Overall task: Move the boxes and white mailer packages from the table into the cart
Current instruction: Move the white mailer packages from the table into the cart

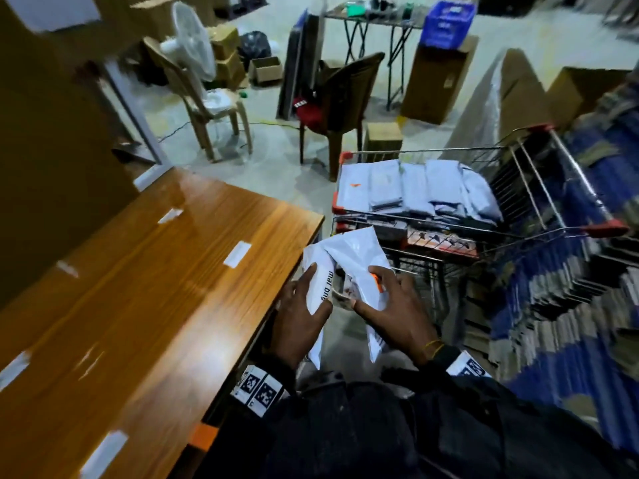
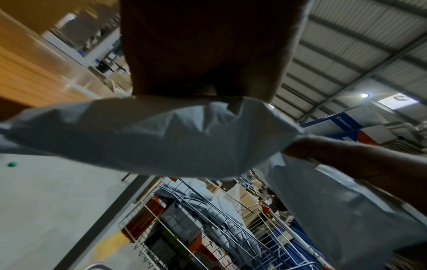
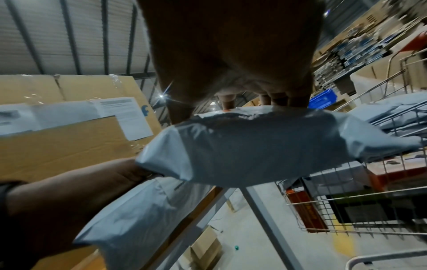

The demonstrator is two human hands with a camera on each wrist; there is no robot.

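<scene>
My left hand (image 1: 309, 295) grips a white mailer with black lettering (image 1: 320, 271) just off the table's right edge. My right hand (image 1: 378, 295) holds a second white mailer (image 1: 359, 254) with an orange mark, beside the first. Both mailers hang in the air short of the wire cart (image 1: 539, 188), whose top holds a row of several white mailers (image 1: 415, 188). From the left wrist, the left mailer (image 2: 161, 137) spans the frame under the palm. From the right wrist, the right mailer (image 3: 254, 146) sits under my fingers, with the cart (image 3: 346, 210) beyond.
The wooden table (image 1: 138, 305) on my left carries only strips of white tape. Boxes lie in the cart's lower basket (image 1: 439, 242). Blue stacked goods (image 1: 570, 305) crowd the right. Two chairs (image 1: 342, 98), a fan (image 1: 193, 39) and cardboard boxes (image 1: 439, 77) stand across the floor.
</scene>
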